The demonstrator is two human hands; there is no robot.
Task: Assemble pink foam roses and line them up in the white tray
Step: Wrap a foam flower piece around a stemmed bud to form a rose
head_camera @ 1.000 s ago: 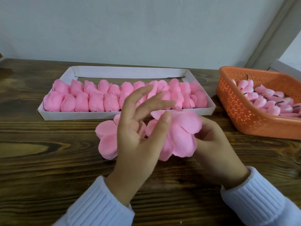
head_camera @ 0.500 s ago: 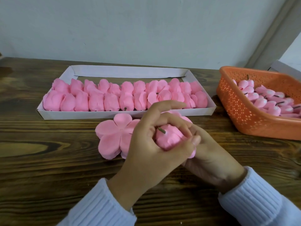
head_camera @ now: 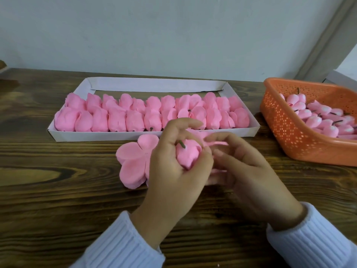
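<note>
My left hand [head_camera: 170,171] grips a pink foam rose [head_camera: 187,155] with its short green stem pointing up. My right hand [head_camera: 245,171] is beside it on the right, fingers loosely curled, fingertips touching a blurred pink petal edge [head_camera: 216,143]. A flat pink petal sheet [head_camera: 133,163] lies on the table just left of my left hand. Behind the hands stands the white tray [head_camera: 100,135], holding two rows of several finished pink roses [head_camera: 135,115].
An orange perforated basket [head_camera: 286,130] at the right holds several pink buds with dark stems [head_camera: 318,117]. The dark wooden table [head_camera: 58,200] stretches to the front and left. A grey wall rises behind the tray.
The open petals were folded up around the bud, and my left hand closed round the rose. My right hand has since drawn away to the right of it.
</note>
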